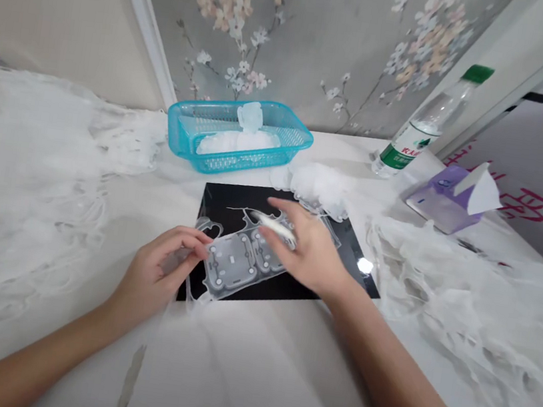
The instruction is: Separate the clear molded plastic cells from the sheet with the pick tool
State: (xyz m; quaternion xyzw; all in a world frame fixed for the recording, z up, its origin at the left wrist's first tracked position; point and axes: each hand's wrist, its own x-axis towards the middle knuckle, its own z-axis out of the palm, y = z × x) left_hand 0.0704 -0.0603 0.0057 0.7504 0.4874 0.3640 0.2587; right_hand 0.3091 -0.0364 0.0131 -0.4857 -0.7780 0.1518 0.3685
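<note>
A translucent moulded sheet (233,262) with rounded panels and thin ragged strands along its edges lies on a black board (284,291). My left hand (162,262) pinches the sheet's left end between thumb and fingers. Over the sheet's right part, my right hand (312,253) grips a white pen-like tool (275,226), its tip pointing left. Motion blurs this tool, so its exact kind cannot be made out. My right hand covers part of the sheet. Behind it, a heap of small whitish translucent pieces (321,187) sits across the board's back edge.
A blue plastic basket (184,141) holding whitish pieces stands at the back. Large piles of stringy translucent scrap lie left (15,194) and right (477,320). At back right are a green-capped bottle (408,145) and a purple tissue pack (447,198). A wall closes off the back.
</note>
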